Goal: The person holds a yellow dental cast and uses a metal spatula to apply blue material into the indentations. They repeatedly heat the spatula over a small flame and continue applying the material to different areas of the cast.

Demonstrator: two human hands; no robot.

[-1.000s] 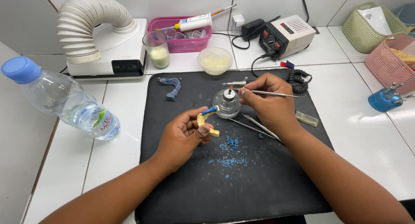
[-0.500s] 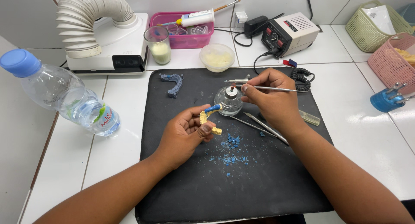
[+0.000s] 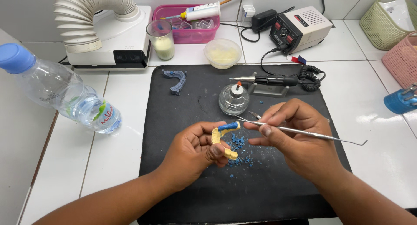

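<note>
The yellow dental cast [image 3: 223, 140] sits at the centre of the frame, pinched in the left hand [image 3: 197, 153], whose fingers are curled tight around its lower arch; a strip of blue wax [image 3: 228, 126] rides on its upper edge. The right hand [image 3: 295, 140] closes thumb and forefinger on a thin metal tool [image 3: 304, 133], whose tip points at the wax from the right; whether it touches is too fine to tell.

The cast looks brittle and is gripped only at one end, so a hard push from the tool could snap it or lever it out of the fingers onto the black mat [image 3: 186, 103]. A slip of the tip could nick the left thumb, which lies just beside the wax. Blue crumbs [image 3: 238, 149] already lie scattered under the hands and could stick to the cast if it is set down there.

Just above, near the middle of the frame, stands a glass burner [image 3: 233, 99]; no flame shows, but the right knuckles are near it, and a knock could tip it. Behind it a handpiece [image 3: 271, 81] rests on its stand. A water bottle [image 3: 65, 94] lies at the left, off the mat.
</note>
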